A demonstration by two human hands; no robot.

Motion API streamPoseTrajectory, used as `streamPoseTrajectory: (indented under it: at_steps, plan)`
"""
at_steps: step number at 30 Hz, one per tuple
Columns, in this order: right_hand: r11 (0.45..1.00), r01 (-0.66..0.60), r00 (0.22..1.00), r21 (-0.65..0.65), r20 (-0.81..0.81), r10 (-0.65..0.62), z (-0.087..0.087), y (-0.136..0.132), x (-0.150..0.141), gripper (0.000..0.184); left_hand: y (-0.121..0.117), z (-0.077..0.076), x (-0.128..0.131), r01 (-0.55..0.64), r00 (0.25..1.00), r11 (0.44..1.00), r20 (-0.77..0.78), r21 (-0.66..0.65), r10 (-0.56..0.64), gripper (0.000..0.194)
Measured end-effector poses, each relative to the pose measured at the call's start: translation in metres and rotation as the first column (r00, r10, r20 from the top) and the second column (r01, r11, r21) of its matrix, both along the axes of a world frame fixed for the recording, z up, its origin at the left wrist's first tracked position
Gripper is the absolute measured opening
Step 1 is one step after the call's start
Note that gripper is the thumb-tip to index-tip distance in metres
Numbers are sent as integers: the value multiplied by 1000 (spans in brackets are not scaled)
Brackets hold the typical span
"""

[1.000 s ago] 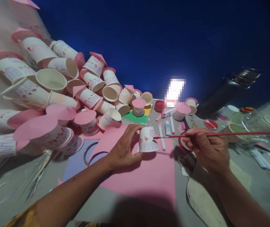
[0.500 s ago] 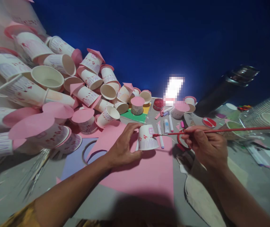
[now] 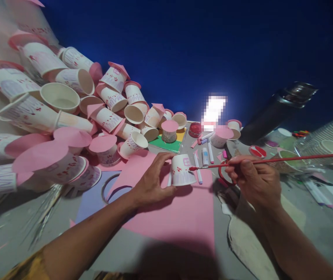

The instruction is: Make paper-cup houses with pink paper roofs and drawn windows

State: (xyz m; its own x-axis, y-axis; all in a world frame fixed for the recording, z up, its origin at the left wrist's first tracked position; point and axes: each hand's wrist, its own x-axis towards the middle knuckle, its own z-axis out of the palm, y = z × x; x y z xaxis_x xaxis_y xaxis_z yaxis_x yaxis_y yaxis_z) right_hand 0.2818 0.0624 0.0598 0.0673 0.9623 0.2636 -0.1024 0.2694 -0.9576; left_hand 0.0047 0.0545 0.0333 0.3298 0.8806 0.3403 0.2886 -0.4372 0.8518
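My left hand (image 3: 152, 179) grips a white paper cup (image 3: 181, 171) from its left side, thumb low and fingers near the top. The cup is upside down and tilted a little, with a pink window, red dots and pale purple strokes drawn on it. In my right hand (image 3: 255, 181) is a thin red paintbrush (image 3: 300, 158), pinched between thumb and fingers. Its red-coated tip meets the right side of the cup, or hovers just off it; I cannot tell which. Beneath the cup lies a pink paper sheet (image 3: 178, 217).
Decorated cups (image 3: 108, 116) with pink paper roofs are piled at the left. Markers (image 3: 210, 151), a red paint jar (image 3: 194, 129) and red-handled scissors (image 3: 223, 173) lie beyond the cup. A black flask (image 3: 267, 118) and stacked cups (image 3: 331, 136) stand at the right.
The brush tip has shifted slightly down and right on the cup's side, and the far end of the brush has moved left. My left hand holds the cup nearly still.
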Motion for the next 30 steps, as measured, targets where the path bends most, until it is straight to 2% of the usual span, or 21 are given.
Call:
streamPoseTrajectory:
  at_steps: [4,10,23,30]
  plan:
    - [999,-44,998,-2,37,44,-1,0,-2,27,1,-1,-1,4,1000,1000,-16,9,-3,71]
    - [999,13,1000,31,-5,-13,0,0,0,26,2,-4,-3,2,998,1000,-58,6,-2,75]
    - [999,-47,999,16,26,47,2,0,-3,28,1,-1,-1,1,999,1000,-43,21,0,72]
    - [1000,11,1000,24,-23,-10,3,2,-1,28,1,0,0,-7,999,999,-52,33,9,71]
